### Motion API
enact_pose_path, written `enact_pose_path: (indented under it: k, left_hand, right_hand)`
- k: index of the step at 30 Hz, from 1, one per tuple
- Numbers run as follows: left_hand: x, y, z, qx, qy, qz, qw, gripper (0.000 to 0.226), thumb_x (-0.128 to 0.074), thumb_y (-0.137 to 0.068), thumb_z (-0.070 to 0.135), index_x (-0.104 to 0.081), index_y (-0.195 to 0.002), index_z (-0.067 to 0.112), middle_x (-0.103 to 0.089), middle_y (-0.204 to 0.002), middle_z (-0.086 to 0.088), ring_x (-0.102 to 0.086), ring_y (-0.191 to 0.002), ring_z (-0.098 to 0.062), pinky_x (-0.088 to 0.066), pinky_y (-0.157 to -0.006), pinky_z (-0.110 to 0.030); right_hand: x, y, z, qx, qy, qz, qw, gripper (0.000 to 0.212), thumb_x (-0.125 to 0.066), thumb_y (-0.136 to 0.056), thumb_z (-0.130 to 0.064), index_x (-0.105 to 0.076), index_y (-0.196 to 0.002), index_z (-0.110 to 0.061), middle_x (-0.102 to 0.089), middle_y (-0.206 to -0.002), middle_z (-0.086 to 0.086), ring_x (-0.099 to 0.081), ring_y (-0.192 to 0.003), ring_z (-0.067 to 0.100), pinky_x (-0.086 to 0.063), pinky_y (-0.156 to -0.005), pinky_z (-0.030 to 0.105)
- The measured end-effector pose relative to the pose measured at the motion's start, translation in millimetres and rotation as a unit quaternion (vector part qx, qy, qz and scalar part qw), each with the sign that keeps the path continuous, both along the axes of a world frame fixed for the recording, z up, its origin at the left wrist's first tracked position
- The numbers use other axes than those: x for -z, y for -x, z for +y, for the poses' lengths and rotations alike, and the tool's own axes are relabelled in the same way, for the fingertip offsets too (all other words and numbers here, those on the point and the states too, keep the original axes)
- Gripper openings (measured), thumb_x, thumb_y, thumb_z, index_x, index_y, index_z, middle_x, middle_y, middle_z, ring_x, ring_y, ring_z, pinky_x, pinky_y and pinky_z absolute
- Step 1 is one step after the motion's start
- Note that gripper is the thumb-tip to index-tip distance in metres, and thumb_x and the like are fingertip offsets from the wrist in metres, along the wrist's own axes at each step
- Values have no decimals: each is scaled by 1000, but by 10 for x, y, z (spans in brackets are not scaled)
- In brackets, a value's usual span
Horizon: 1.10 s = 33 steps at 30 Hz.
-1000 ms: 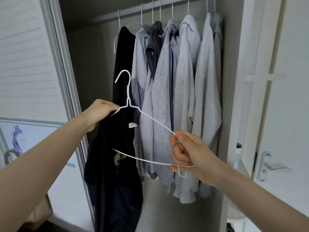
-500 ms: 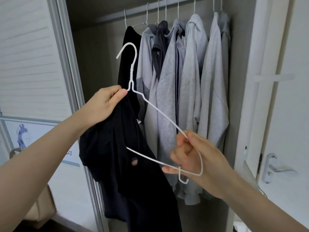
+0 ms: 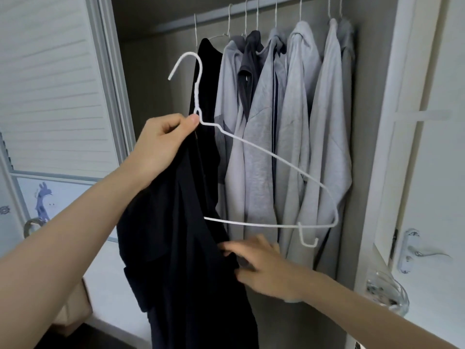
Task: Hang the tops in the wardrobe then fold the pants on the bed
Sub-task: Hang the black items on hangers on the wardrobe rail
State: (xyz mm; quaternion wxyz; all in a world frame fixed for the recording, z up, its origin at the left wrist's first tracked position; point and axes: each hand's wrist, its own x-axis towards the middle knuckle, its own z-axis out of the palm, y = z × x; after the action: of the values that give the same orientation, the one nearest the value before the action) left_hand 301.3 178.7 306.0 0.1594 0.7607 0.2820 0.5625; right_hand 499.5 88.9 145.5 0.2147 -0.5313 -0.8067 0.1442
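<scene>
The black top [image 3: 181,248] is hanging in front of the open wardrobe [image 3: 156,79], draped from the left hand [image 3: 161,144] and partly threaded over the left side of the white wire hanger [image 3: 271,157], whose right shoulder and bottom bar are showing bare. Half a second ago the right hand [image 3: 266,265] was gripping the hanger's right corner; now it is off the wire and reaching lower, its fingers [image 3: 234,248] lying loosely extended against the dark cloth near the top's right edge, though the blur is making it hard to tell whether they are pinching any fabric. The hanger is sitting higher and more level than before, its hook [image 3: 191,64] rising toward the rail [image 3: 251,8] at the wardrobe's upper edge. The left hand is curling closed, thumb and forefinger pinching the wire at the hanger's neck together with a bunch of the top's fabric. Behind, a row of grey tops [image 3: 297,137] and another dark garment [image 3: 206,79] are hanging from the rail. At the right edge a white door [image 3: 437,172] with a metal handle [image 3: 415,250] is standing, and a slatted panel [image 3: 50,84] is filling the left.
</scene>
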Motion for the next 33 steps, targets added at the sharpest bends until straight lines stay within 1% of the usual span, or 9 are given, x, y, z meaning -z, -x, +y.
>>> enact_pose_path:
  k: [2, 5, 7, 9, 11, 14, 19, 26, 33]
  left_hand:
    - [15, 116, 14, -10, 7, 2, 1000, 51, -56, -95, 46, -59, -75, -1, -51, -68, -10, -48, -65, -8, -39, -64, -19]
    - [67, 155, -24, -15, 3, 12, 1000, 47, -56, -95, 46, -67, -79, 3, -61, -73, -13, -55, -68, -9, -44, -67, -18]
    - [88, 138, -54, -11, 2, 12, 1000, 43, -56, -95, 45, -69, -78, 7, -62, -67, 0, -57, -66, -4, -44, -63, -10]
    - [77, 166, -59, -12, -6, 12, 1000, 44, -56, -95, 46, -68, -78, 7, -60, -65, 3, -55, -64, -2, -43, -62, -9]
    - [61, 271, -29, -28, -15, 8, 999, 53, -55, -94, 48, -62, -80, -2, -57, -71, -14, -51, -66, -9, -41, -65, -17]
    - [69, 541, 56, -77, -9, 1, 997, 59, -56, -91, 53, -56, -77, -4, -48, -75, -24, -44, -66, -14, -37, -67, -32]
    - [319, 886, 195, -209, -1, 83, 974, 44, -55, -88, 62, -66, -70, 25, -62, -62, 13, -57, -65, -5, -41, -64, -25]
    - [490, 501, 27, -178, -73, 147, 970, 35, -55, -91, 55, -73, -85, 27, -67, -82, 7, -61, -81, -12, -47, -77, -29]
    - [517, 309, -10, -95, -68, 150, 982, 48, -61, -90, 46, -52, -54, 15, -40, -47, 4, -37, -49, -11, -32, -52, -14]
  right_hand:
    - [-15, 64, -88, -51, -78, -14, 996, 52, -43, -95, -33, -26, -140, -52, -41, -113, -25, -29, -115, 7, -26, -104, 36]
    - [-114, 281, -84, -93, -159, -3, 983, 45, -43, -96, -37, -36, -140, -38, -34, -133, -17, -25, -126, 9, -23, -109, 28]
    - [-66, 427, -70, -100, -178, -98, 974, 39, -43, -97, -42, -52, -127, -19, -35, -140, -8, -20, -133, 16, -21, -111, 34]
    - [77, 472, -65, -121, -207, -211, 948, 41, -41, -97, -47, -62, -103, -12, -48, -124, 0, -23, -132, 26, -27, -104, 47]
    - [191, 360, -68, -116, -247, -278, 921, 45, -39, -96, -53, -64, -96, -16, -54, -109, 0, -30, -130, 30, -32, -97, 52]
    - [146, 39, -52, -26, -246, -289, 925, 46, -30, -93, -62, -57, -107, -27, -49, -123, -2, -36, -123, 27, -32, -93, 48]
    - [-179, -488, -66, 4, -217, -201, 955, 39, -25, -97, -59, -52, -105, -33, -41, -107, -16, -34, -100, 13, -37, -90, 32]
    - [-503, -252, -94, 32, -257, 56, 964, 15, -39, -100, -30, -49, -88, -32, -48, -82, -10, -49, -79, 9, -39, -73, 20]
    - [-713, -34, -109, 125, -219, 293, 922, 17, -56, -88, -12, -59, -76, -25, -62, -73, -7, -55, -68, 2, -40, -63, 10]
